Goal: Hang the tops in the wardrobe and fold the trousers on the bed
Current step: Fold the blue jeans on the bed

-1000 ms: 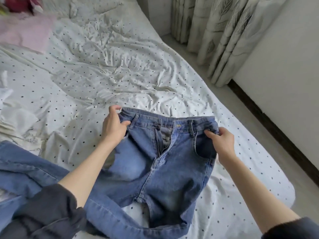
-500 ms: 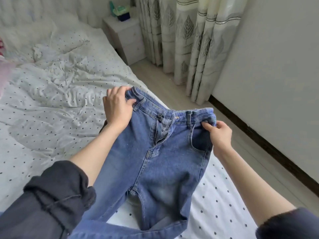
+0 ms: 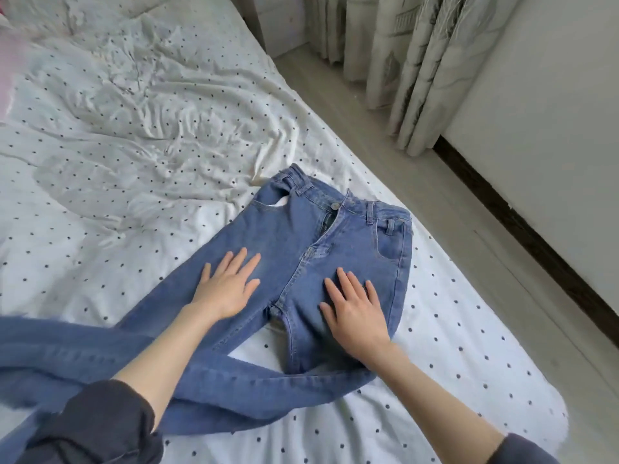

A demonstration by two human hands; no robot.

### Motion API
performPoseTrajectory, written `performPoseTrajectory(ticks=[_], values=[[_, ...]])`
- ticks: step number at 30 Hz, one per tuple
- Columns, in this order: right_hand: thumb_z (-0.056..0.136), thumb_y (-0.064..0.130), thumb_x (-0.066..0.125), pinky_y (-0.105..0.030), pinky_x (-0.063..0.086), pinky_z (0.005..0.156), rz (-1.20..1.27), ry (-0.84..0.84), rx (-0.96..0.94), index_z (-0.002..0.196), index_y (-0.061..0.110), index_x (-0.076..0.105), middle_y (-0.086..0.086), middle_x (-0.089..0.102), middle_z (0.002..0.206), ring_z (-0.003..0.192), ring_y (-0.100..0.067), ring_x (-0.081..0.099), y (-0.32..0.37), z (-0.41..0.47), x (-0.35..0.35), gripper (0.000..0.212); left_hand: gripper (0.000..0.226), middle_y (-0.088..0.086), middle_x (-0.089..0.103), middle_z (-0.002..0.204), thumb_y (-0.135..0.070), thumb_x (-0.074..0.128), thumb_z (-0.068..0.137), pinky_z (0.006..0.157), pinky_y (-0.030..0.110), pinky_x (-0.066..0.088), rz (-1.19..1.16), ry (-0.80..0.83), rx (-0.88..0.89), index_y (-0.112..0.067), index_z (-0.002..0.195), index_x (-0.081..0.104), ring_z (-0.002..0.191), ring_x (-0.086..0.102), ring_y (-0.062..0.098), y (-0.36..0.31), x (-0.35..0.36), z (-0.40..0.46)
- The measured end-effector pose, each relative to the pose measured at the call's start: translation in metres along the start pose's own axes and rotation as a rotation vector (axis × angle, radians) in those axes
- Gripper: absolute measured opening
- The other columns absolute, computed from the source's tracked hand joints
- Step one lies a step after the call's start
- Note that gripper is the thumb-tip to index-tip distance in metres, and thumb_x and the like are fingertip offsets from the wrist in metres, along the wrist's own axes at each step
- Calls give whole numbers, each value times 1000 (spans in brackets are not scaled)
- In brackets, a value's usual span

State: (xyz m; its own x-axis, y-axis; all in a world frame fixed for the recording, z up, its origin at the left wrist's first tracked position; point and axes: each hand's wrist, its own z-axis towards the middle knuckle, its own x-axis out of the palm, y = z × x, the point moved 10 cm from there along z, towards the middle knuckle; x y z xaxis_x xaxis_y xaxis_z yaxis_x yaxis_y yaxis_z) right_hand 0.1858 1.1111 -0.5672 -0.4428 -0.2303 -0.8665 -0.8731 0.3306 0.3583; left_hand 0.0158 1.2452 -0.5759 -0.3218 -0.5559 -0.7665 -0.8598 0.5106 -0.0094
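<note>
Jeans [image 3: 338,256] lie face up on the bed [image 3: 134,135], fly undone. Left hand [image 3: 227,286] and right hand [image 3: 355,309] press flat on the thighs, fingers straight, gripping nothing.

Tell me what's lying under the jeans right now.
The jeans lie on the dotted bedsheet, both hands flat on top. Anything beneath the denim is covered.

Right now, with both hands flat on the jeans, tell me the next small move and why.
Probably smooth both palms outward, then bring one leg over the other. The jeans lie front up on the bed with the left hand and right hand pressing flat on the thighs, but the legs trail off crossed and bunched toward the lower left, so they likely need straightening before any fold.
</note>
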Motion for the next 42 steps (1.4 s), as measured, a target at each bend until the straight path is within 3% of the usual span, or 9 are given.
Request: performPoseTrajectory(ticks=[5,10,15,19,26,30,36,38,42], values=[[100,40,25,-47,-1,115,-77,58,70,151,22,12,-2,2,159,146,-22,0,16,-44,20,56,49,-3,12,158,-37,28,101,117,38,12,-46,-132,-36,-27,149,20,145,8,17,38,18,-74],[97,50,32,-47,2,115,-69,105,-120,145,24,31,-2,6,159,146,-18,3,81,-79,33,54,38,-4,47,131,-38,34,100,102,29,29,12,-290,-84,-24,132,48,124,42,15,68,21,-132],[90,61,39,-39,30,100,-103,171,-239,131,26,47,0,47,134,124,-23,42,145,-101,44,55,51,-7,48,127,-60,32,93,102,31,24,146,-301,-58,-27,129,46,123,41,12,101,29,-185],[88,52,52,-35,36,92,-168,61,-304,124,21,52,2,43,130,117,-22,39,163,-123,33,47,55,-7,48,126,-64,37,89,107,34,17,195,-268,-3,-28,130,43,123,40,12,103,49,-220],[94,21,51,-33,37,81,-223,-99,-401,105,15,60,-1,58,101,98,-24,54,170,-175,11,16,56,-7,41,138,-27,49,95,114,48,2,262,-424,22,-30,146,25,135,28,11,106,75,-263],[61,2,82,-32,45,48,-155,-230,-440,65,9,58,-3,57,61,56,-27,58,159,-208,-10,25,46,-6,34,147,-14,45,96,116,46,0,229,-474,-25,-32,139,40,140,23,12,105,67,-263],[80,12,69,-31,41,61,-185,-73,-331,76,7,60,-6,61,75,74,-29,60,112,-223,13,11,28,-11,64,102,-7,54,86,113,32,6,150,-484,47,-25,104,66,100,58,9,65,70,-280],[90,19,56,-29,36,69,-206,-30,-341,89,9,58,-5,62,89,89,-27,58,104,-219,19,10,19,-3,65,74,-2,77,66,89,28,28,174,-611,86,-17,75,71,67,62,18,54,63,-300],[93,24,46,-28,35,76,-295,68,-414,101,15,54,0,59,104,103,-22,54,104,-218,27,15,35,0,53,54,1,89,45,62,32,21,176,-599,1,-14,54,58,40,47,19,42,85,-336]])
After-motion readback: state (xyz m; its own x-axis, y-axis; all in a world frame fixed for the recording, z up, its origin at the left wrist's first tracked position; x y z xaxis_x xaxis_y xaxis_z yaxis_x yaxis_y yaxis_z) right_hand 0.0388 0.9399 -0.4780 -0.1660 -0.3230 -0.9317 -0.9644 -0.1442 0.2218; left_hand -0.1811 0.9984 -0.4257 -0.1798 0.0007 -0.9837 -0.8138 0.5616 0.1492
